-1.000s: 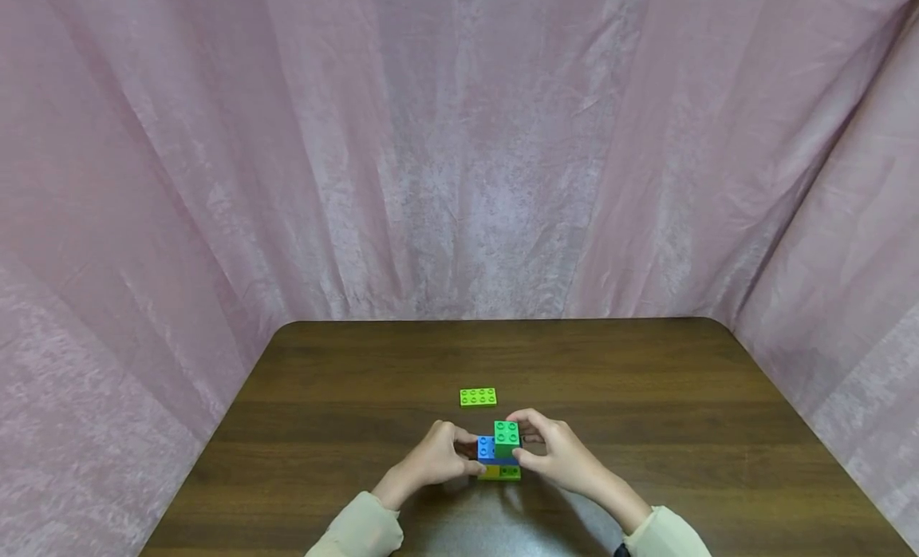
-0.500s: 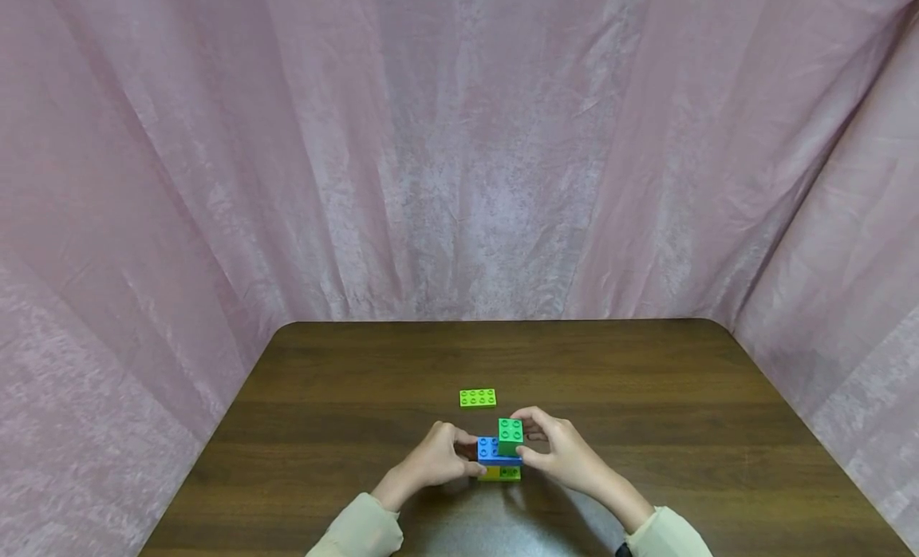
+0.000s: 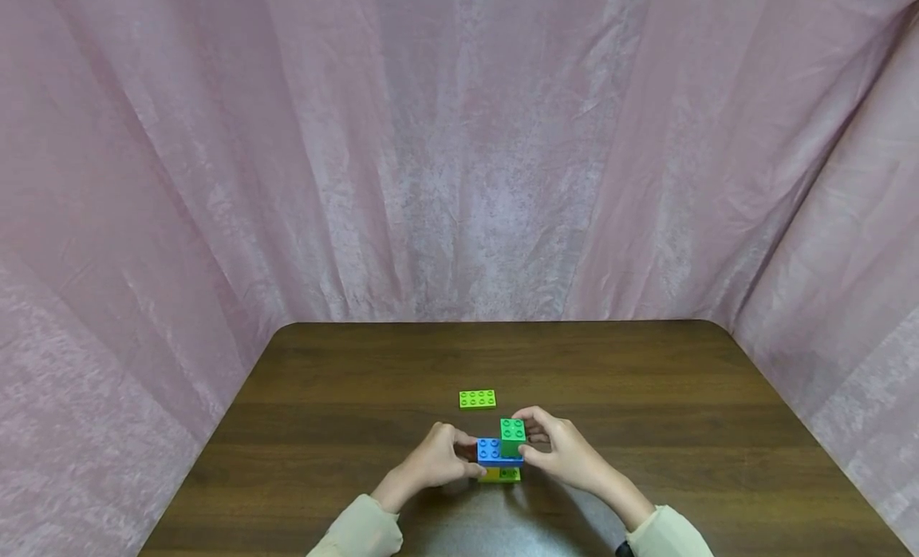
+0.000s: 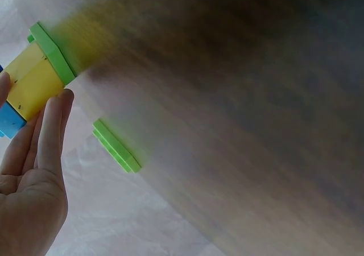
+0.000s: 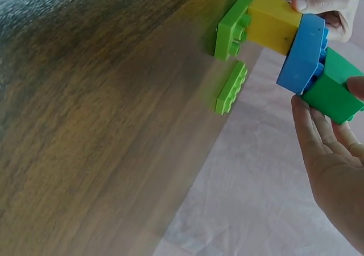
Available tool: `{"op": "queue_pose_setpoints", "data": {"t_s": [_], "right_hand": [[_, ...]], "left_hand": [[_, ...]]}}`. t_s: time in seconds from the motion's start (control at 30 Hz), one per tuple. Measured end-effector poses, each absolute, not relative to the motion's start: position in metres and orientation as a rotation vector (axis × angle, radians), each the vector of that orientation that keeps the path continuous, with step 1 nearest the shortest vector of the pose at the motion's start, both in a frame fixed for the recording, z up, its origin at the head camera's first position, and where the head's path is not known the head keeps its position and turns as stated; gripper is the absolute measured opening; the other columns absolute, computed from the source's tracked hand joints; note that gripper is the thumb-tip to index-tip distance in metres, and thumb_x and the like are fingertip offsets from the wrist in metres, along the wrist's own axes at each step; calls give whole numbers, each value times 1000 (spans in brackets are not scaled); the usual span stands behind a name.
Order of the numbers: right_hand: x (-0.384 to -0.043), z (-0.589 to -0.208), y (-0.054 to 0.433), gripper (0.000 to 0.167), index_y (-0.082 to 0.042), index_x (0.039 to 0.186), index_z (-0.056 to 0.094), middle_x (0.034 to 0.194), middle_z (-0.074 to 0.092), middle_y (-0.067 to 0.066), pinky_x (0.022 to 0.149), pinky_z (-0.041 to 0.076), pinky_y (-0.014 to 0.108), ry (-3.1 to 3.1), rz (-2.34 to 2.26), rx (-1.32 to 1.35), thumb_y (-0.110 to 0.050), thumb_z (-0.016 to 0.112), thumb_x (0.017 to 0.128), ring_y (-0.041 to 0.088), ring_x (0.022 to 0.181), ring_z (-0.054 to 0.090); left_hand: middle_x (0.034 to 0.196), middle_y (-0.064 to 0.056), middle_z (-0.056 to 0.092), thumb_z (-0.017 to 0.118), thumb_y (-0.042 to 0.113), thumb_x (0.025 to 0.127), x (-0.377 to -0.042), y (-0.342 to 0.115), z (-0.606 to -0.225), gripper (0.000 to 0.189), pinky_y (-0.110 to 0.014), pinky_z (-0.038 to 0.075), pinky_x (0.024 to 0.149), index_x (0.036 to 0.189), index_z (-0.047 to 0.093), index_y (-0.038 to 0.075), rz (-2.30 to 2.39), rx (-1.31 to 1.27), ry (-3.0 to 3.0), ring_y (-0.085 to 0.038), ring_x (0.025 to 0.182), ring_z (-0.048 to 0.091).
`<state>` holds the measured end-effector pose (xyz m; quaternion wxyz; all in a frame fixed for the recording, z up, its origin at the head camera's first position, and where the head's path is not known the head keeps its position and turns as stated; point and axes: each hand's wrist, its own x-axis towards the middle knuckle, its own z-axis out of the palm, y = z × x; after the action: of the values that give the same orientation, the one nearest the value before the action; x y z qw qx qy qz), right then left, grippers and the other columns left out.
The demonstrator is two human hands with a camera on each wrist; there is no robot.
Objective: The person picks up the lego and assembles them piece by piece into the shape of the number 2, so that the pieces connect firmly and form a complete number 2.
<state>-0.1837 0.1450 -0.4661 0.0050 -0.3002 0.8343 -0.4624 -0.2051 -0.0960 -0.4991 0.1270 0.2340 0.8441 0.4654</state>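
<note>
Fingers [image 4: 52,131] of the left hand [image 3: 436,459] grasped one yellow brick [image 5: 273,25] directly below one blue brick [image 5: 304,52]; the right hand [image 3: 563,459] grasped one green brick [image 5: 329,88] above the blue brick's right end. Lowest under the blue brick sat one base plate [image 5: 231,24]; beyond it lay one loose plate [image 3: 477,400], both lime.

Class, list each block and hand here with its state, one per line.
Lime base: right-end studs bare.
Yellow block: on lime base's left end.
Blue block: on yellow block, right end overhanging.
Green block: studs up, at blue block's right end, seemingly not fully seated.
Loose lime plate: studs up, bare.
Left hand: grips the yellow block.
Right hand: holds the green block.
</note>
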Motion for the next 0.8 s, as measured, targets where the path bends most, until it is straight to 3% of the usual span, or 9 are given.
{"op": "queue_pose_setpoints", "data": {"t_s": [0.23,0.8], "right_hand": [[-183,-472,145,33,-2,118,54,107,70,13,86,58,38,2655,-1424,-963,-5,68,88,23,97,69],[-181,-474,142,36,-1,113,53,103,71,15,84,59,37,2683,-1413,-989,-6,74,84,30,93,71]], "left_hand": [[92,-14,76,82,11,75,-205,-96,-499,33,-16,55,64,102,74,-5,1357,691,2457,-2,73,66],[90,-14,76,82,10,74,-205,-95,-499,31,-16,55,64,100,74,-5,1365,719,2460,-7,75,68]]}}
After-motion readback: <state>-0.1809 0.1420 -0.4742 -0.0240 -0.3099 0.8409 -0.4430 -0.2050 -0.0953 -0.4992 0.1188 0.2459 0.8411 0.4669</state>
